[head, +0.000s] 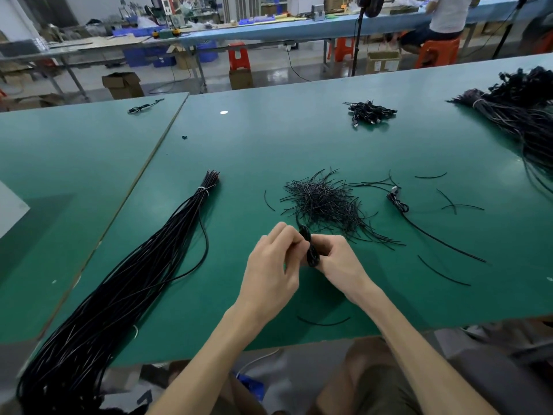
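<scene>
1. Head camera, a cable workshop: a person's left hand point(270, 265) and right hand point(338, 262) meet just above the green table point(269, 139). The fingers of both are curled around a small coiled black cable point(312, 251), which is held between them over the front middle of the surface.
2. Just beyond the hands lies a heap of short black ties point(323, 202), with stray ones scattered to its right and one near the table's front edge.
3. To the left, a long bundle of black cables point(119, 280), bound near its far end with a white tie, runs diagonally and hangs over the front edge.
4. To the right of the heap lies a loose cable with a plug point(398, 199). A small pile of coiled cables point(369, 112) sits well beyond it, and a large dark bundle point(520, 115) fills the far right corner.
5. A second green table point(74, 151) butts against the first on the left.
6. Across the aisle, a long blue bench point(269, 29) carries bins and tools. Red stools point(238, 55) and cardboard boxes point(122, 83) stand on the floor, and a seated person in a white shirt point(447, 16) faces away.
</scene>
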Demonstrator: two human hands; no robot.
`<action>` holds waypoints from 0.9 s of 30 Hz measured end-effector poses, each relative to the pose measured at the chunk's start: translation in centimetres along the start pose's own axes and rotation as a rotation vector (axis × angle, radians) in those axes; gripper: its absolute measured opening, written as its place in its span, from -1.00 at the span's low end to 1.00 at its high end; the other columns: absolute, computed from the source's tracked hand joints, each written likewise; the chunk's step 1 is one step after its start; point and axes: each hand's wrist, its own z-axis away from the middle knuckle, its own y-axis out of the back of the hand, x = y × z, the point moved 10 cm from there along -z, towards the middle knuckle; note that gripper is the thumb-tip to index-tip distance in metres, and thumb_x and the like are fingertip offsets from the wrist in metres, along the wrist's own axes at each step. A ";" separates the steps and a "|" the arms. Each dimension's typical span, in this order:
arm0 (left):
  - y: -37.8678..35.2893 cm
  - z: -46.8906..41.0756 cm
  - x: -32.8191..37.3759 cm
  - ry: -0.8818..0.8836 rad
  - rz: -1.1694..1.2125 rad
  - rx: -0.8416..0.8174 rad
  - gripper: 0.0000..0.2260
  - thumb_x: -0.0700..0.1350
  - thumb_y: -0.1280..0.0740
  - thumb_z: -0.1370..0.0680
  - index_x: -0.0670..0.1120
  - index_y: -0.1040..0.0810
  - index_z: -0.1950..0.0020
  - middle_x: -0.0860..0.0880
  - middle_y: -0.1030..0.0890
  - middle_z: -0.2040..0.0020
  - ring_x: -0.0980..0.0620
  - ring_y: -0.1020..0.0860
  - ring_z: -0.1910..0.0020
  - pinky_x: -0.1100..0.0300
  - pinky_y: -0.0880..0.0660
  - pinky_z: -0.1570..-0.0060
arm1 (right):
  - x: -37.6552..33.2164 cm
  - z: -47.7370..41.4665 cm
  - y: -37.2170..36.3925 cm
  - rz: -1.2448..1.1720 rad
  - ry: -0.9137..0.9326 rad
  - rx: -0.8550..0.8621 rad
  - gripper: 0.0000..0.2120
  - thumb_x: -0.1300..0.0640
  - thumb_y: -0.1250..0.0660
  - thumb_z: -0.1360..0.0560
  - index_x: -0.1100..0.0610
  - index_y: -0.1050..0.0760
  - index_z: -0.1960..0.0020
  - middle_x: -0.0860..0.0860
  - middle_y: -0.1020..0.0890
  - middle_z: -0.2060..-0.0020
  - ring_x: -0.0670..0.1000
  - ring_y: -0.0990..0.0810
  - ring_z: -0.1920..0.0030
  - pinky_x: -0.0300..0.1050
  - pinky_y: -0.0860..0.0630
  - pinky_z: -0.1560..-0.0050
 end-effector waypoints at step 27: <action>-1.5 1.2 -1.8 -0.124 -0.493 -0.144 -0.82 -0.28 -0.43 -0.55 -0.11 -0.46 0.14 -0.01 -0.43 0.22 -0.05 -0.22 0.43 0.17 -0.26 0.36 | -0.5 -0.1 0.2 -0.010 0.024 -0.006 -0.68 0.10 -0.50 -0.50 -0.01 -0.68 -0.25 -0.02 -0.52 -0.03 -0.01 -0.46 0.04 -0.06 -0.49 -0.11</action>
